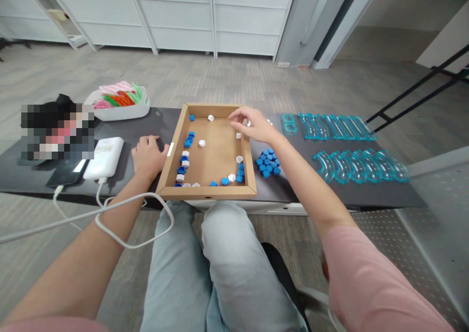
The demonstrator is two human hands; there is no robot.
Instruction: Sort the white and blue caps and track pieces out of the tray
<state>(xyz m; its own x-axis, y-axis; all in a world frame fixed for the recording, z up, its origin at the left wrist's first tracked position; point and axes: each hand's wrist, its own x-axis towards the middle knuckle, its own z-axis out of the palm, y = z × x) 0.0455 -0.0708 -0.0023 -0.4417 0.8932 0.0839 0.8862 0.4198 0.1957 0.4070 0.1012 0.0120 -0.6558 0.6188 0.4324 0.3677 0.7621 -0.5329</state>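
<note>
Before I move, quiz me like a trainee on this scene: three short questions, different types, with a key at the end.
1. True or false: the right hand reaches over the right wall of the cardboard tray.

2. Multiple choice: what colour is the heap of pieces on the table just right of the tray?
A) White
B) Blue
C) Green

3. Fill in the blank: the white basket stands to the ____ of the tray.

Key: 1 true; 2 B; 3 left.
</note>
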